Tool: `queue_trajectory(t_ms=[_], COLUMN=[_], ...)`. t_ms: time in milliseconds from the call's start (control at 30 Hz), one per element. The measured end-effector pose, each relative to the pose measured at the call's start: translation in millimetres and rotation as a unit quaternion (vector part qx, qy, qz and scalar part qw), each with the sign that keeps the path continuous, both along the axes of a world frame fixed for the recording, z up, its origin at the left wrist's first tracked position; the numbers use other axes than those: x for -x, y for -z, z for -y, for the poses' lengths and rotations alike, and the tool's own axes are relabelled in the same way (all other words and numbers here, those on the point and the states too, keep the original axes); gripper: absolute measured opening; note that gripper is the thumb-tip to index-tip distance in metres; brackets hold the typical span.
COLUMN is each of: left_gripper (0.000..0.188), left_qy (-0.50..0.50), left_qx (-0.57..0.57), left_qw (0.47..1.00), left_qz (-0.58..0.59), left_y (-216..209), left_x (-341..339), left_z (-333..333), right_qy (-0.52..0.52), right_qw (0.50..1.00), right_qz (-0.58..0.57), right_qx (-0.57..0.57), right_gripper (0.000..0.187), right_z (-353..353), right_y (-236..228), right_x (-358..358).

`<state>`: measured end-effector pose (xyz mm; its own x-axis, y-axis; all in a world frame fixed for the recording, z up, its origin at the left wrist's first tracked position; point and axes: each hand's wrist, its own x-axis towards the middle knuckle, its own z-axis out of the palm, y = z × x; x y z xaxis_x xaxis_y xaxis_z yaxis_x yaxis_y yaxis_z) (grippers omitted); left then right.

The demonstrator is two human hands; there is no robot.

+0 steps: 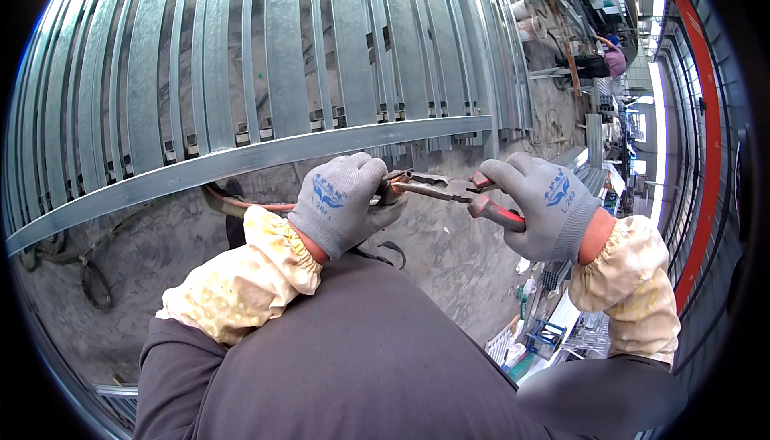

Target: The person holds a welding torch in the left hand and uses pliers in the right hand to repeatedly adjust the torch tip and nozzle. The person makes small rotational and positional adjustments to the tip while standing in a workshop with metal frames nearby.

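Holding the pliers: red-and-black-handled pliers (437, 190) lie crosswise between the two hands, in front of the torso, with their nose toward the left.
Right hand: the gloved right hand (552, 203) is partly curled, thumb and fingers on the handles, which stand spread apart.
Left hand: the gloved left hand (335, 198) is pinched closed around a small copper-tinted metal end piece (397, 186), perhaps a torch tip, at the pliers' nose.
Hose: a reddish hose (274, 206) runs behind the left glove; whether it joins the end piece cannot be told.
Slip risk: the nose could skid off the end piece if the handles are squeezed at a poor angle, and might nick the left fingertips close beside it.
Pinch risk: glove fabric could get caught between the spread handles as they close.
Hidden: the left fingers cover much of the end piece, so whether the jaws bite on it is unclear.
Steel frame: a galvanised rail (265, 152) with flat bars (285, 47) stands just beyond the hands, cut off at the upper edge.
Far right: a co-worker (615, 61) bends over, too small to make out the work.
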<state>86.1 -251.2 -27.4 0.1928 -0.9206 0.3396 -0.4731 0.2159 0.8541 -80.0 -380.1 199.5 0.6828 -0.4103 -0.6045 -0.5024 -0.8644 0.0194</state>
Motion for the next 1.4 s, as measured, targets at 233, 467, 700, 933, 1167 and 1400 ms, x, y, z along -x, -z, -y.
queue_trajectory(t_ms=[233,467,700,933,1167,1400], left_gripper=[0.029,0.028,0.026,0.026,0.031,0.041], left_qy=[0.017,0.008,-0.011,0.088,0.270,0.306], left_qx=[-0.011,-0.002,0.000,-0.131,-0.185,-0.202], left_qw=[1.000,1.000,0.999,0.960,0.888,0.859], left_qz=[-0.004,-0.004,-0.045,-0.232,-0.325,-0.358], left_y=[0.5,3.2,0.7,-36.4,-72.3,-71.0], left_x=[-1.9,-3.0,-9.1,-56.9,-86.1,-64.6], left_z=[2.5,9.7,18.0,25.9,26.3,10.1], right_qy=[0.022,0.002,-0.058,0.205,0.179,0.025], right_qw=[1.000,1.000,0.996,0.913,0.856,0.892], right_qz=[-0.011,0.009,0.070,0.237,0.404,0.442], right_qx=[-0.010,-0.007,-0.009,-0.262,-0.267,-0.095], right_gripper=[0.052,0.055,0.062,0.073,0.076,0.082], right_z=[1.5,5.9,7.7,6.4,-5.6,-4.3], right_y=[0.5,2.9,13.0,70.4,125.8,144.9], right_x=[-2.2,-2.9,12.9,46.2,31.9,44.4])
